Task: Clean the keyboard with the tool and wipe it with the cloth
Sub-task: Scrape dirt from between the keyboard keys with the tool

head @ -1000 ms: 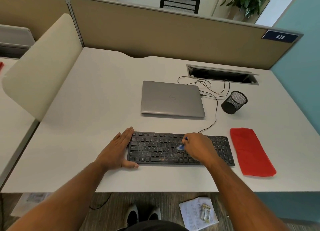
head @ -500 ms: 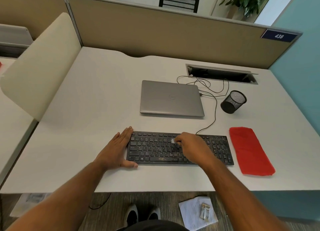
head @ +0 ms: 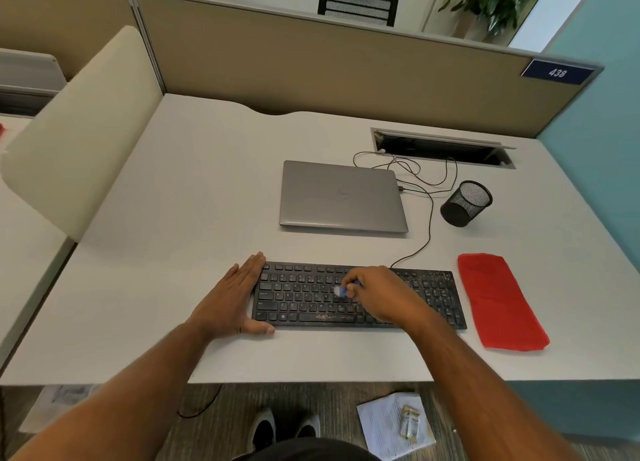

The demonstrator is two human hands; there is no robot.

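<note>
A matt black plastic keyboard [head: 360, 296] is seen on a smooth, matt white desk [head: 194, 190]. A red cloth [head: 498, 301], brushed-metal laptop [head: 341, 197] and black wire-mesh cup [head: 465, 202] are also seen.

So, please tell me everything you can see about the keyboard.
The keyboard is black, flat and full-size, seemingly plastic, with a number pad at its right end. It lies flat near the desk's front edge. Crumbs speckle its space bar and upper right corner. A thin black cable leaves its back edge. The left hand rests against its left end; the right hand holds a small blue tool on the middle keys.
</note>
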